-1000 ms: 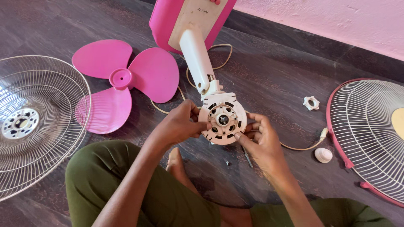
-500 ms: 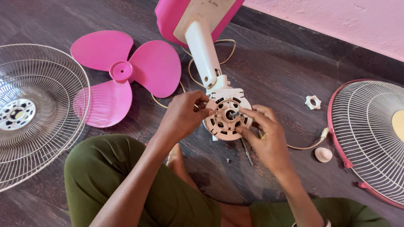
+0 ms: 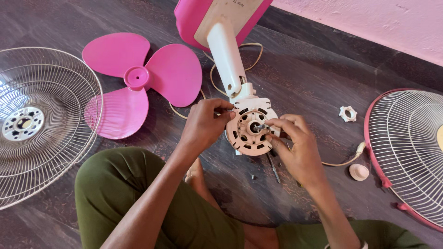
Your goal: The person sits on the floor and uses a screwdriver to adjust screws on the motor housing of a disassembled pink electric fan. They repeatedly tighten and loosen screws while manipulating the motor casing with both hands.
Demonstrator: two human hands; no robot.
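A round cream fan motor housing (image 3: 249,140) lies face up at the end of a white fan neck (image 3: 226,53), on a dark floor. My left hand (image 3: 205,123) grips the housing's left rim. My right hand (image 3: 295,145) rests on its right side, with the fingertips pinched on the metal motor shaft (image 3: 259,127) at the centre. A screwdriver (image 3: 273,168) lies on the floor just below the housing, partly under my right hand.
A pink three-blade fan blade (image 3: 136,80) lies at the left, beside a white wire guard (image 3: 37,122). A second guard with a pink rim (image 3: 406,152) is at the right. A white lock nut (image 3: 348,113), a round cap (image 3: 358,172) and the pink base (image 3: 189,18) are nearby.
The housing has shifted slightly. My right hand's fingers have moved from the housing's rim onto the shaft at its centre. The left hand stays on the left rim.
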